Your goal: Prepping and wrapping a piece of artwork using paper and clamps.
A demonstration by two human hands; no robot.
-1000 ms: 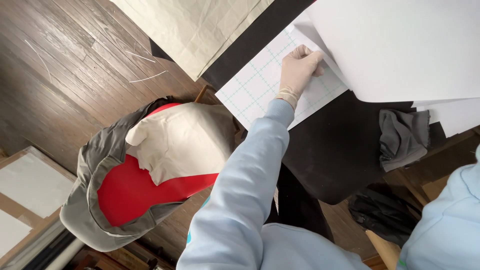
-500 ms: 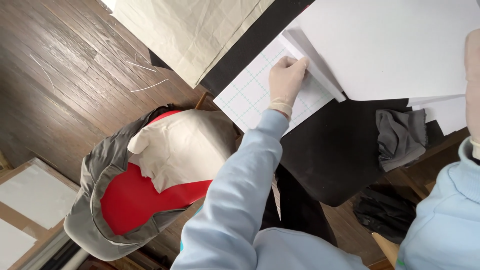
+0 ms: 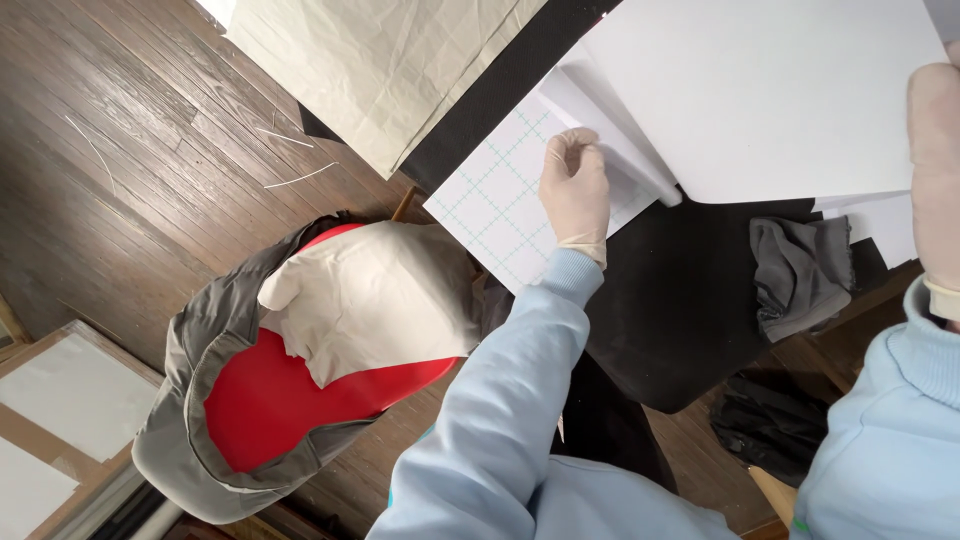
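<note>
Dark wooden floor [image 3: 120, 180] lies beside the black-covered counter [image 3: 690, 310], where a gridded sheet [image 3: 495, 205] rests at the counter's near-left corner. On it the gloved left hand [image 3: 575, 190] pinches a white sheet's lower edge. Above the counter, the gloved right hand [image 3: 935, 180] grips the large white sheet [image 3: 770, 90].

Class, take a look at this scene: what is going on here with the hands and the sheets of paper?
A person in a light blue sweatshirt and pale gloves is handling paper over a black table. The left hand pinches the edge of white sheets lying over a gridded sheet. The right hand holds up a large white sheet at its edge. A grey cloth lies on the table. A grey and red jacket sits beside it, above the wooden floor.
</note>
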